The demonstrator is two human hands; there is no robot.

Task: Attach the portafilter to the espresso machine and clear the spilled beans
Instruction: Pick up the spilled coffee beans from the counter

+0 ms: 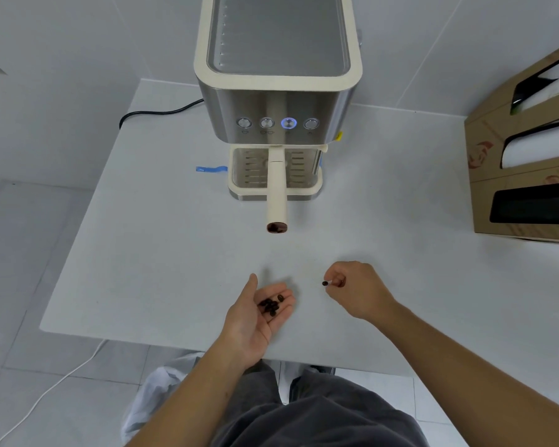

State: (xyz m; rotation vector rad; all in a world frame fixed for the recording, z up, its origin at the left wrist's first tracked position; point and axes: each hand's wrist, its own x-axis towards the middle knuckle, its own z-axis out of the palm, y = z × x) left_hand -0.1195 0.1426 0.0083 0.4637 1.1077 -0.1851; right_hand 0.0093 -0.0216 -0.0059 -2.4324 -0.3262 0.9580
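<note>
The steel and cream espresso machine (pixel 276 91) stands at the back of the white table (pixel 175 246), one button lit blue. The portafilter (pixel 276 191) sits in the machine, its cream handle pointing straight toward me over the drip tray. My left hand (pixel 259 312) lies palm up above the table's front, cupping several dark coffee beans (pixel 271 305). To its right, my right hand (pixel 355 287) pinches a single bean (pixel 325 283) between thumb and fingertips, just above the table surface.
A cardboard dispenser box (pixel 526 156) stands at the right edge of the table. A black power cable (pixel 155 112) runs off behind the machine at left. Blue tape (pixel 211 169) lies beside the drip tray. A white cable (pixel 55 387) crosses the floor.
</note>
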